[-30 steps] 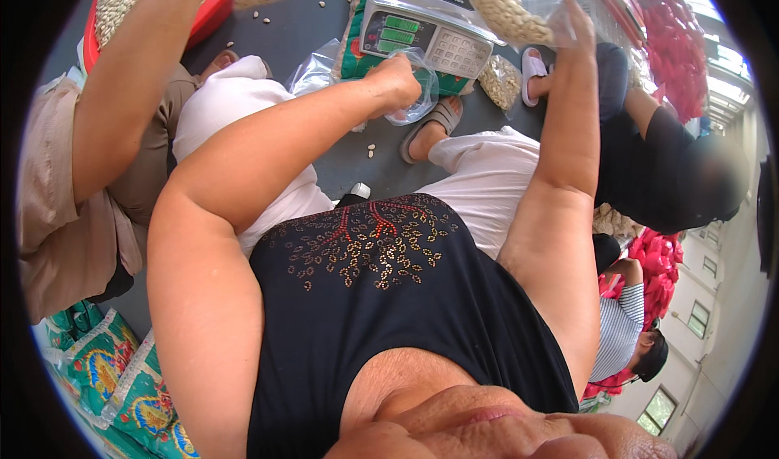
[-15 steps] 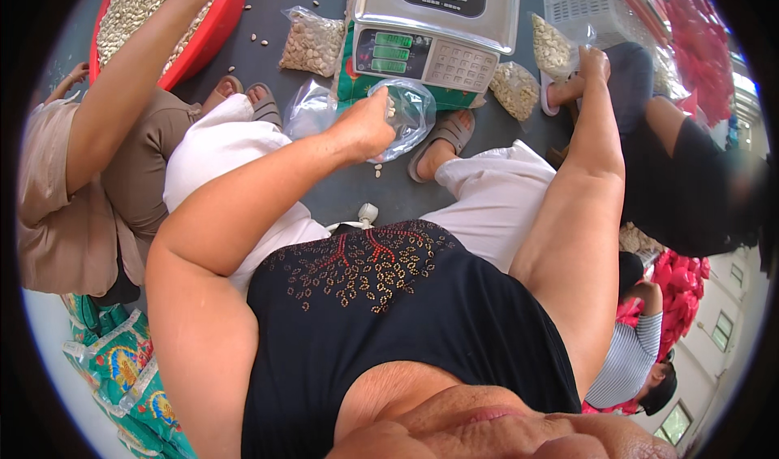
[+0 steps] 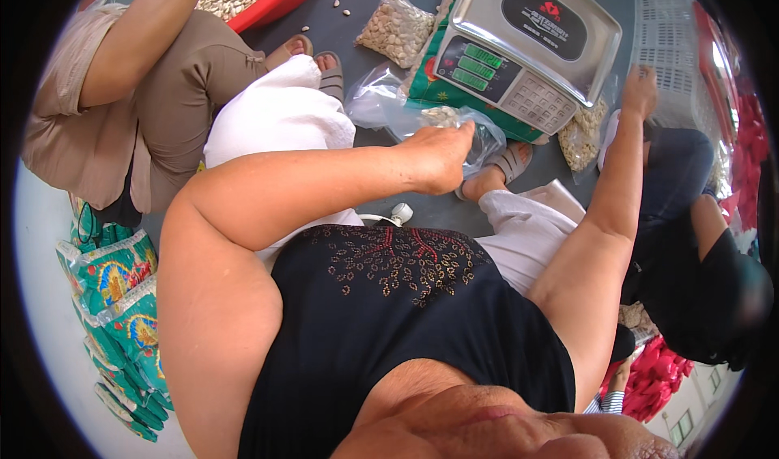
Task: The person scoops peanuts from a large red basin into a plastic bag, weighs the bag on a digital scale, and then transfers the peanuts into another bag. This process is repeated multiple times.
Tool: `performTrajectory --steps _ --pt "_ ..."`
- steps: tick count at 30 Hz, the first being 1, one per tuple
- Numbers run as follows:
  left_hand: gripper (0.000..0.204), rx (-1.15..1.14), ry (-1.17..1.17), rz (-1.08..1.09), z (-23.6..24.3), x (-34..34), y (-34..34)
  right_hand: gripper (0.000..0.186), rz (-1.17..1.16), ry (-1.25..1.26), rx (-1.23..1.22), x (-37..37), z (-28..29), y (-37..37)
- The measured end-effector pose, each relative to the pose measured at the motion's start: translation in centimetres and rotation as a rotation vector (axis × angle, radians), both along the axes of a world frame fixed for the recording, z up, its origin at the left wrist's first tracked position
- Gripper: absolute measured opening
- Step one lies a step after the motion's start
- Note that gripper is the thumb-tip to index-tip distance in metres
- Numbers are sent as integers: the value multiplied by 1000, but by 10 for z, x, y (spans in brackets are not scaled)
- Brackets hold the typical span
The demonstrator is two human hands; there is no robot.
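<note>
My left hand (image 3: 442, 157) is closed on the edge of a clear plastic bag (image 3: 485, 149), held low in front of the scale. Pale flat seeds (image 3: 441, 116) show inside the bag. Farther right, my right hand (image 3: 639, 94) is stretched out to the near side of a white crate. Its fingers look bent together, and what they hold, if anything, cannot be made out. Between and beyond my hands stands a silver scale (image 3: 531, 41) with a lit green display. A filled seed bag (image 3: 580, 138) lies at its right side, another filled bag (image 3: 398, 27) at its left.
A red basin of seeds (image 3: 280, 3) stands far left, beside a person in tan clothes (image 3: 182, 86). The white basket-like crate (image 3: 664, 49) is far right, near a person in dark clothes (image 3: 698, 272). Green printed sacks (image 3: 114, 284) are stacked at left.
My view has turned, so the scene sits farther right and tilted. My right hand has moved from a filled bag beside the scale to the crate's near side. My left hand still holds the clear bag.
</note>
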State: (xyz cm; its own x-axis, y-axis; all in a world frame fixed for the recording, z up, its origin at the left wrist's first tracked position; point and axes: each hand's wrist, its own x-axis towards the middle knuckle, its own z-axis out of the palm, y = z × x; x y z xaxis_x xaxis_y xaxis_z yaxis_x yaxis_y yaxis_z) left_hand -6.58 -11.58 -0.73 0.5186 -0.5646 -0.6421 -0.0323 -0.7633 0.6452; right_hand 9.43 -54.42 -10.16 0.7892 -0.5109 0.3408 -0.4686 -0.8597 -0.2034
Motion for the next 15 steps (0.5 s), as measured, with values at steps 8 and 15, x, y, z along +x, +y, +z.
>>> performTrajectory --steps 8,15 --pt "64 84 -57 -301 -1 -10 13 47 830 358 542 35 -1 301" --pt "38 182 -9 -597 -9 -9 28 62 400 719 301 33 -128 395"
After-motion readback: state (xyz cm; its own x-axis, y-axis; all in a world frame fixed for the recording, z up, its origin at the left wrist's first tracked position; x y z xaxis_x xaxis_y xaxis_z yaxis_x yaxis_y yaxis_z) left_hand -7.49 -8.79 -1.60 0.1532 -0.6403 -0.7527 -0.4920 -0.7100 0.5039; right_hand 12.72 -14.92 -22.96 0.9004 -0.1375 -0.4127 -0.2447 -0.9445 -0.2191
